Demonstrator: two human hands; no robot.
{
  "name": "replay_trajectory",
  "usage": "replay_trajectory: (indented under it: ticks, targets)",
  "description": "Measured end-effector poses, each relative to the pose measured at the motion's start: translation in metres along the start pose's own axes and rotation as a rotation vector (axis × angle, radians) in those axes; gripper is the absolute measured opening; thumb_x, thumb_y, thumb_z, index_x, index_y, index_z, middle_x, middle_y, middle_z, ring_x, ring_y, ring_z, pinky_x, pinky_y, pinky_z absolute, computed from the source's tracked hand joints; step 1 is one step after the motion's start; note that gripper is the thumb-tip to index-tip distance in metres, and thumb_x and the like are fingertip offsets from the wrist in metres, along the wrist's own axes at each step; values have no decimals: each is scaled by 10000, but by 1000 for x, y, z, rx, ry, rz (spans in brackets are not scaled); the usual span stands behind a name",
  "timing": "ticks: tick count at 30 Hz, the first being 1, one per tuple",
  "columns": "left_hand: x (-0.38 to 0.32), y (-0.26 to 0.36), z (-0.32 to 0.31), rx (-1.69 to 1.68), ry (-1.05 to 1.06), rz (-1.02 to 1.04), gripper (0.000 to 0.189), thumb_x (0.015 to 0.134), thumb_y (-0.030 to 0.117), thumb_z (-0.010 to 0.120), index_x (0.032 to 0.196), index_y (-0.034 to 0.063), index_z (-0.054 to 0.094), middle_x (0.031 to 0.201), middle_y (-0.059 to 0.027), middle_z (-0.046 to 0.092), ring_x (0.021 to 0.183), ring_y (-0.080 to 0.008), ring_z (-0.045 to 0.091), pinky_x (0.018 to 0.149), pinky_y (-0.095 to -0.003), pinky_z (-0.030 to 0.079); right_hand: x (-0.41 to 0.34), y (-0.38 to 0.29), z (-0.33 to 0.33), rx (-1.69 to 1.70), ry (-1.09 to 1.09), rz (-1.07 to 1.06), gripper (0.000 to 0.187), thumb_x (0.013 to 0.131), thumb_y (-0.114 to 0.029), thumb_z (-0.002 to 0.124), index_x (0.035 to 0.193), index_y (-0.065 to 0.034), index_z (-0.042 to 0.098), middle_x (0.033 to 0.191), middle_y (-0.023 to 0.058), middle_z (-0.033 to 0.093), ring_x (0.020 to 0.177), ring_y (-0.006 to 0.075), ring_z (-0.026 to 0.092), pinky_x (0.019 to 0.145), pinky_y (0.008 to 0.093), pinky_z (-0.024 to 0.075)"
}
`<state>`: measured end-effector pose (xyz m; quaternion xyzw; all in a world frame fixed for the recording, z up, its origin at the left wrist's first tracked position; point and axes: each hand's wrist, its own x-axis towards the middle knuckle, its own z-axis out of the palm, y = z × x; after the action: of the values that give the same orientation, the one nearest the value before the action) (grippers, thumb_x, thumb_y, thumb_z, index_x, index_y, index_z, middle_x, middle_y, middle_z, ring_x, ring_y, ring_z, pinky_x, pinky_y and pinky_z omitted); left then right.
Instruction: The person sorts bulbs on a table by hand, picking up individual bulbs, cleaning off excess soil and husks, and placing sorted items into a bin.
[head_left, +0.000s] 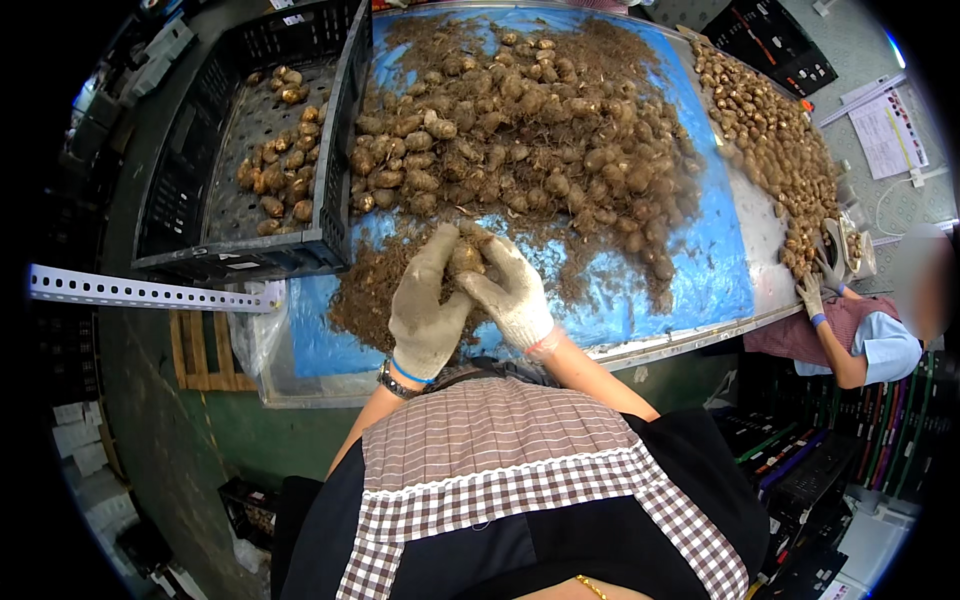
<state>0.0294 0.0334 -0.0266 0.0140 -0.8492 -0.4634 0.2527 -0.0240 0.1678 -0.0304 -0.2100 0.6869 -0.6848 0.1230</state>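
Note:
Between my gloved hands is a small brown taro corm (466, 260), held above a heap of root fibres (367, 300) at the table's near edge. My left hand (426, 307), in a soiled knit glove, grips it from the left. From the right, my right hand (511, 289) closes on it with thumb and fingers. Beyond them a big pile of hairy taro corms (517, 135) lies on a blue plastic sheet (720, 247). A black plastic crate (337, 150) to the left holds several cleaner corms (281, 169).
On the right, a co-worker's gloved hands (814, 289) touch a second pile of corms (780, 142) on the metal tabletop (765, 217), beside a scale (851, 244). A perforated metal bar (150, 289) juts out at left. Stacked crates (810, 465) stand at lower right.

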Motion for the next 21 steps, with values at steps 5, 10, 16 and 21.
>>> replay_trajectory:
  ticks: [5,10,16,21]
  targets:
    - [-5,-18,0,-522,-104,-362,662,809,29,719,1410,-70,459,1282,-165,619,1114,-209,635,915,-311,538,3,-2,3,84,-6,-51,364,897,-47,666,1257,0,636,1297,154,588,1139,263,610,957,358,511]
    - [-5,-14,-2,-494,-96,-467,683,828,30,709,1436,-73,415,1243,-142,610,1034,-194,639,891,-284,535,5,-8,5,-179,67,-251,184,877,-56,658,1035,16,717,1178,151,631,1043,259,622,896,357,518]
    - [-2,-10,-5,-562,-33,-521,665,818,-42,690,1426,-53,421,1295,-144,554,1131,-204,589,961,-333,518,18,0,-9,-103,164,25,121,879,-73,657,950,3,718,948,105,678,925,239,634,844,341,512]
    - [5,-6,-13,3,-5,-129,607,771,-53,716,1348,-19,534,1299,-167,585,1173,-281,598,988,-370,509,20,-21,-9,-341,122,-236,258,849,-131,732,1074,-9,701,1121,134,649,1013,248,628,885,353,516]
